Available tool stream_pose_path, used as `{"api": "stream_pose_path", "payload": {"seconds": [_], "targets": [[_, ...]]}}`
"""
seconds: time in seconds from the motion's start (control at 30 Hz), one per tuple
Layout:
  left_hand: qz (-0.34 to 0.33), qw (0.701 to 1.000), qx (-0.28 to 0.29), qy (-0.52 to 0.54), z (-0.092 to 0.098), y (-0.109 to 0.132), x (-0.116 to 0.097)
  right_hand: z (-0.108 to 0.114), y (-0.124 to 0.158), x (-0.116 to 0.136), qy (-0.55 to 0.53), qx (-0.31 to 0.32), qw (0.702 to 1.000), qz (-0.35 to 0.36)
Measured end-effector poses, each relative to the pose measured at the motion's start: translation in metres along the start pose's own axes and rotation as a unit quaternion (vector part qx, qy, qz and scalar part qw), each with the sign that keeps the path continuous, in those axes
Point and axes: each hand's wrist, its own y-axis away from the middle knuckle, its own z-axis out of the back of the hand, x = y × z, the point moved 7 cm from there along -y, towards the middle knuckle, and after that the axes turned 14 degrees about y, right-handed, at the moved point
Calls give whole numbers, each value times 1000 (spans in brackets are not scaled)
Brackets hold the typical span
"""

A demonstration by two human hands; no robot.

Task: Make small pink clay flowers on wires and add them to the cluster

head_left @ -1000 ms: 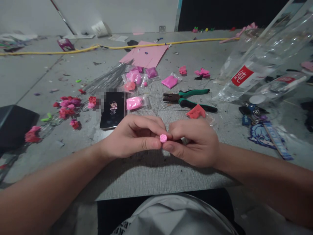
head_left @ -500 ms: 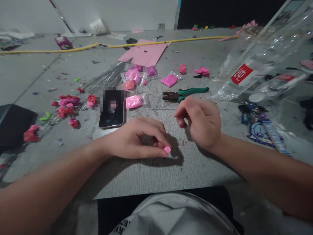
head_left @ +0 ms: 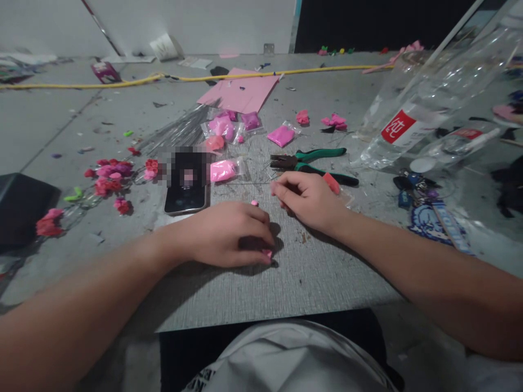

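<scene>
Shifted leftward since the earlier frame, the right hand point(head_left: 308, 200) sits just nearer than the pliers point(head_left: 297, 161), fingertips bunched, any grip impossible to tell; the left hand point(head_left: 226, 233) pinches a small pink piece point(head_left: 267, 253) over the near table point(head_left: 245, 310).

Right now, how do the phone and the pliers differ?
Shape: the phone is a flat slab, the pliers have two spread handles.
Colour: the phone looks dark, the pliers' handles green and black.
Pose: the phone points forward, the pliers lie crosswise.
Both lie on the table.
</scene>
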Motion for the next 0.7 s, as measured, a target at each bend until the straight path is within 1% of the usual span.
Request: {"api": "stream_pose_path", "payload": {"seconds": [0.03,0.07,0.13,0.17,0.2,0.23,0.3,0.37,0.43,0.57,0.63,0.7], "targets": [[6,1000,-26,-10,5,0,1,-1,-1,-3,-8,-1,1000,-8],[15,997,-64,-29,12,1,3,-2,-1,-6,-18,-2,1000,-19],[49,984,-149,-88,27,4,9,-4,-2,-13,-32,0,999,-43],[70,974,-179,-121,32,7,12,-5,-3,-16,-33,2,998,-53],[90,966,-191,-152,34,8,16,-6,-3,-17,-29,0,998,-56],[110,960,-185,-179,34,9,19,-6,-3,-18,-21,-4,998,-53],[142,954,-155,-214,30,9,27,-5,-4,-15,8,-12,999,-33],[156,953,-144,-216,28,9,33,-4,-4,-10,32,-16,999,-12],[153,956,-166,-189,30,9,35,-4,-3,-7,41,-16,999,1],[151,952,-256,-76,40,11,36,-3,-2,-2,49,-15,999,18],[160,941,-299,10,42,14,37,-3,-2,1,57,-11,998,37],[166,920,-338,106,41,16,40,-2,0,7,63,-9,996,68]]}}
